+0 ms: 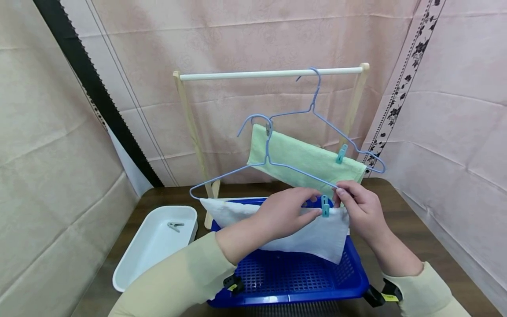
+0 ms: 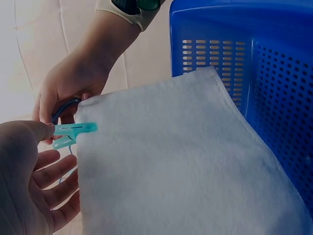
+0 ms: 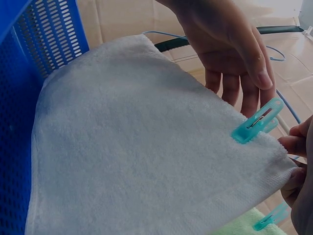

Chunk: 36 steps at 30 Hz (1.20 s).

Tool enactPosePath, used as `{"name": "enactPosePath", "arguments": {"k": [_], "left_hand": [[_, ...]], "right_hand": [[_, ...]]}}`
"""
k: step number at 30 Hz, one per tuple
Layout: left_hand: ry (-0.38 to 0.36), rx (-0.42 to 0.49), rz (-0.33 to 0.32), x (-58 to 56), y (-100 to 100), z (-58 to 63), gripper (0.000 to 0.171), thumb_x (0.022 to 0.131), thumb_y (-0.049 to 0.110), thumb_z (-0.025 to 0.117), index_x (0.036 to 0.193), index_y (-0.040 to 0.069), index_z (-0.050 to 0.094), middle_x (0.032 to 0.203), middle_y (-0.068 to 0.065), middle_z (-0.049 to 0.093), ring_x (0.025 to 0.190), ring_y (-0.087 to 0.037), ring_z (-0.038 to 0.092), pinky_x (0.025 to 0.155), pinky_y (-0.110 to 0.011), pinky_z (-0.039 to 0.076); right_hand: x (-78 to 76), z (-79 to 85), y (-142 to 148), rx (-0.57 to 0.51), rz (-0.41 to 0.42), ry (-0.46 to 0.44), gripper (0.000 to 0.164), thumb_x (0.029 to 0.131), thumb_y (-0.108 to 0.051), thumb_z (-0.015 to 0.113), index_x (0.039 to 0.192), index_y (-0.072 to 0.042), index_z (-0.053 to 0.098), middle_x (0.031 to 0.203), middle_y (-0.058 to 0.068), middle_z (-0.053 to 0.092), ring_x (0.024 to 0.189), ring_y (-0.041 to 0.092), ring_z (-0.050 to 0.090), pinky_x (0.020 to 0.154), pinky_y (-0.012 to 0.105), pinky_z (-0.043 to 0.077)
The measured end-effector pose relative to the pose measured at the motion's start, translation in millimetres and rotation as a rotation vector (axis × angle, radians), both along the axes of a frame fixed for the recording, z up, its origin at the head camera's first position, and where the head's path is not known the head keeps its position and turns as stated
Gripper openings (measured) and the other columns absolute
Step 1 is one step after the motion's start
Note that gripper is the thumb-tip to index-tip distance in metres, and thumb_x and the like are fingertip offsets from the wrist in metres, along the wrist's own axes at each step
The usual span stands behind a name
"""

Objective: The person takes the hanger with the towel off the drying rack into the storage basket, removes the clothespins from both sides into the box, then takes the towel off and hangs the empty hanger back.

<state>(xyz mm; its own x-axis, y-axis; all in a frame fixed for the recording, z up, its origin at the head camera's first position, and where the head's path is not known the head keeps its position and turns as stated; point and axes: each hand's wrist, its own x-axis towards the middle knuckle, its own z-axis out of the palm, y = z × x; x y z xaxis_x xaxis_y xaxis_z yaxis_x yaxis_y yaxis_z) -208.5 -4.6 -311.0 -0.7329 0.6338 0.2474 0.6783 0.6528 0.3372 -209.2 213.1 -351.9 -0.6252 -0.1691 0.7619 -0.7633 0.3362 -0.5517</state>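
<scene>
A white towel [image 1: 313, 235] hangs from the lower bar of a blue wire hanger [image 1: 298, 168] over the blue basket. A teal clothespin [image 1: 325, 206] clips the towel's upper edge near its right end. My right hand [image 1: 363, 209] pinches the hanger's right end together with the towel corner, just right of the clothespin. My left hand [image 1: 283, 211] is beside the clothespin, its fingers spread loosely behind the towel edge. In the left wrist view the left thumb [image 2: 43, 130] is right at the clothespin's handle end, with the other fingers apart from it.
Behind, a second blue hanger [image 1: 317, 90] hangs on a white rod [image 1: 245, 75] with a green towel [image 1: 293, 154] clipped to it. A blue perforated basket [image 1: 293, 299] stands below the hands. On the left, a white tray [image 1: 136, 259] holds a grey clothespin [image 1: 175, 226].
</scene>
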Motion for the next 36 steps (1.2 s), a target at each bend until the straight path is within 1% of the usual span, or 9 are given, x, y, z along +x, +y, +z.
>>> {"name": "enactPosePath", "arguments": {"k": [7,11,15,18,21,25,31,36], "left_hand": [[-0.065,0.029,0.033,-1.4,8.6,-0.6,0.045,0.098,0.046,0.058,0.137,0.024,0.058,0.119,0.013,0.065,0.099,0.000,0.063,0.078,-0.021,0.053],[-0.104,0.050,0.035,-1.9,11.4,-1.4,0.044,0.099,0.046,0.058,0.137,0.024,0.058,0.119,0.014,0.065,0.097,0.001,0.063,0.077,-0.021,0.053],[-0.130,0.061,0.046,-2.1,12.9,-2.8,0.043,0.098,0.046,0.058,0.136,0.025,0.059,0.118,0.014,0.065,0.095,0.001,0.062,0.075,-0.021,0.052],[-0.128,0.070,0.043,-2.3,14.5,-3.7,0.042,0.099,0.045,0.058,0.136,0.025,0.059,0.117,0.014,0.066,0.094,0.001,0.062,0.074,-0.021,0.052],[-0.124,0.085,0.029,-3.4,17.4,-4.1,0.042,0.099,0.045,0.058,0.136,0.024,0.059,0.116,0.013,0.066,0.094,0.001,0.062,0.075,-0.021,0.052],[-0.124,0.103,0.024,-3.9,18.1,-3.3,0.041,0.099,0.044,0.058,0.135,0.024,0.060,0.115,0.013,0.066,0.093,0.002,0.062,0.074,-0.020,0.052],[-0.096,0.129,0.008,-4.2,20.1,-1.7,0.039,0.098,0.042,0.060,0.131,0.021,0.063,0.115,0.011,0.067,0.093,0.001,0.062,0.076,-0.019,0.051],[-0.067,0.142,0.005,-3.2,21.3,-1.9,0.037,0.099,0.039,0.060,0.130,0.020,0.063,0.115,0.010,0.067,0.093,0.000,0.063,0.077,-0.020,0.052]], "right_hand": [[0.0,0.8,0.1,-0.026,0.016,0.002,0.019,0.095,0.014,0.050,0.099,0.003,0.064,0.076,0.009,0.059,0.068,0.013,0.056,0.061,0.020,0.046],[0.4,0.1,-0.7,-0.047,0.019,0.003,0.020,0.095,0.016,0.049,0.098,0.003,0.064,0.075,0.010,0.059,0.067,0.014,0.056,0.060,0.021,0.046],[0.7,-1.3,-0.3,-0.024,0.011,-0.018,0.020,0.096,0.013,0.050,0.098,0.000,0.064,0.075,0.008,0.060,0.067,0.014,0.056,0.059,0.021,0.046],[1.1,-1.3,1.3,-0.004,-0.010,-0.018,0.020,0.097,0.011,0.050,0.099,-0.002,0.065,0.075,0.006,0.060,0.067,0.013,0.055,0.059,0.021,0.045],[1.6,-0.6,3.0,-0.012,-0.023,-0.006,0.020,0.096,0.012,0.051,0.099,-0.001,0.066,0.074,0.007,0.060,0.066,0.013,0.056,0.059,0.020,0.045],[1.1,-0.8,2.5,-0.037,-0.018,-0.005,0.020,0.096,0.013,0.050,0.099,0.001,0.066,0.075,0.008,0.060,0.066,0.013,0.057,0.060,0.020,0.047],[1.2,-0.1,2.6,-0.060,-0.021,-0.004,0.021,0.095,0.014,0.050,0.099,0.002,0.066,0.075,0.010,0.060,0.066,0.013,0.057,0.061,0.019,0.047],[1.8,1.9,2.6,-0.055,-0.024,0.005,0.020,0.095,0.014,0.050,0.098,0.001,0.066,0.075,0.009,0.060,0.067,0.013,0.056,0.061,0.019,0.046]]}}
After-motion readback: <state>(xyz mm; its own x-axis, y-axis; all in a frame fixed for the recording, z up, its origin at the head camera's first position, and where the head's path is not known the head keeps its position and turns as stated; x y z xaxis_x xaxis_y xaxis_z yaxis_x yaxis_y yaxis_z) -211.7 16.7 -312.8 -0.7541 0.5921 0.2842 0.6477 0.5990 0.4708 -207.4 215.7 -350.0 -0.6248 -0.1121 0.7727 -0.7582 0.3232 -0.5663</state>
